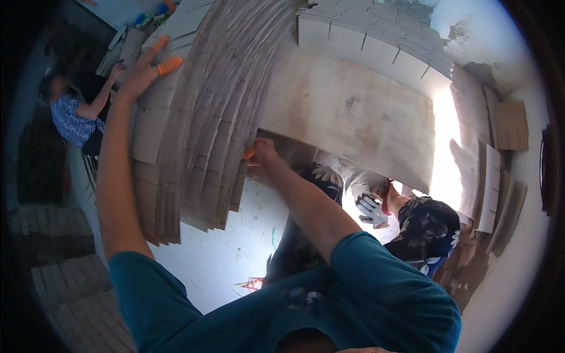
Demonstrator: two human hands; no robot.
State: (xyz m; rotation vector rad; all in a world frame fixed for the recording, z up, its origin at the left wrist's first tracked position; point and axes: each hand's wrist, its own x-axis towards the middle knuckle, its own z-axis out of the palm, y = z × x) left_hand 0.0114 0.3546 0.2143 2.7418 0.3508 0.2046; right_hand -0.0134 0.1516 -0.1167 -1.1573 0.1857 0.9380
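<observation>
A thick stack of slotted cardboard sheets (220,112) stands on edge in front of me, its layers fanned and slightly curved. My left hand (141,73) lies against the stack's left face, with orange finger covers on its spread fingers. At the stack's lower right edge, my right hand (261,152) is closed, its fingers curled around the cardboard edges. An orange cover shows on that hand too, and its fingertips are partly hidden.
A bare board tabletop (353,112) spans the middle right, with another slotted cardboard stack (371,50) at its back. A grey-white work glove (372,210) lies below. Another person (73,115) is at the far left. More cardboard (511,126) leans by the right wall.
</observation>
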